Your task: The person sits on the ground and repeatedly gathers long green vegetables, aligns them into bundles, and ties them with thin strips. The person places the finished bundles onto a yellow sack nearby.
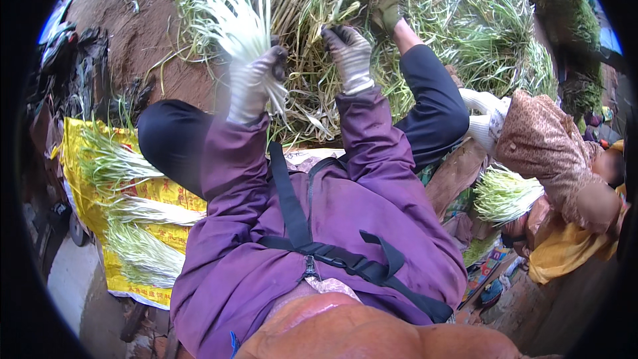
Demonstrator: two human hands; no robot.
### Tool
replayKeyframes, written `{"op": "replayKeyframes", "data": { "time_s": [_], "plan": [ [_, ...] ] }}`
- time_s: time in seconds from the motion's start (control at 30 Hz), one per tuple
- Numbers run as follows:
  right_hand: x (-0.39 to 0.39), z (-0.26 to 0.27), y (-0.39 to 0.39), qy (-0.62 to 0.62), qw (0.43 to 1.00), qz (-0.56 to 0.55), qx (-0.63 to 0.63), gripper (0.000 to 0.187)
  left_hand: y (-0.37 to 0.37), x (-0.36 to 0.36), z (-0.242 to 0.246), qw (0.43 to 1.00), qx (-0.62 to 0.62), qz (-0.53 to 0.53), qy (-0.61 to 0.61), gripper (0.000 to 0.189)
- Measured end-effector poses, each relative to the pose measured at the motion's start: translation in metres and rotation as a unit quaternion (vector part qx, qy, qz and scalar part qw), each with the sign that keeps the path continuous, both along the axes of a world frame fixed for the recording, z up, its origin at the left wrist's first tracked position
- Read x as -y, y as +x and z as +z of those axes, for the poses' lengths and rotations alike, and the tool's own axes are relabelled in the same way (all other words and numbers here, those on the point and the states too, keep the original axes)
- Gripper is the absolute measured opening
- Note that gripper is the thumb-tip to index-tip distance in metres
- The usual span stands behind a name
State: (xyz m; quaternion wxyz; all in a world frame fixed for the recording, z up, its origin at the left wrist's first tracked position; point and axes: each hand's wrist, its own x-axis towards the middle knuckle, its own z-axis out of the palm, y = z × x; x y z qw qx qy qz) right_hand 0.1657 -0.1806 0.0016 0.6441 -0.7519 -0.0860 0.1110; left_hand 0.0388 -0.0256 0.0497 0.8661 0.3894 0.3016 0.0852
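My left hand (256, 80), in a striped knit glove with dark fingertips, grips a bunch of chive-like stalks (234, 20). Their pale white lengths fan upward, and short ends stick out below the fist. My right hand (349, 55), gloved alike, is to the right of it with thumb and fingers pinched together. At those fingertips is a yellow-green stalk (348, 11), which looks caught between them. Both hands are over a large heap of loose green and straw-coloured stalks (309, 85) on the ground before me.
Several bunches of pale stalks (149, 212) lie on a yellow printed sack (82, 159) at my left. Bare brown soil (194, 82) borders the heap. At right a co-worker (543, 134) leans in, near another bunch (508, 194). My shoe (394, 0) rests on the heap.
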Motion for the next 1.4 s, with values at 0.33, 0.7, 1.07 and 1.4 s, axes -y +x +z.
{"op": "replayKeyframes", "data": {
  "time_s": [0.33, 0.7, 1.07, 1.4],
  "plan": [
    [-0.006, 0.064, -0.046, -0.060, 0.925, 0.125, 0.354, 0.014, 0.006, 0.002, 0.043, 0.988, -0.020, 0.046, 0.149, 0.020],
    [0.040, 0.189, 0.034, 0.268, 0.888, 0.117, 0.355, 0.015, -0.011, -0.009, 0.037, 0.997, 0.017, 0.015, 0.070, 0.019],
    [0.005, 0.054, -0.023, 0.141, 0.973, 0.089, -0.162, 0.021, -0.011, -0.003, 0.023, 0.995, -0.003, 0.023, 0.101, 0.024],
    [-0.008, 0.047, -0.064, 0.002, 0.985, 0.174, -0.012, 0.019, -0.004, 0.018, 0.008, 0.995, 0.020, 0.053, 0.083, 0.011]
  ]
}}
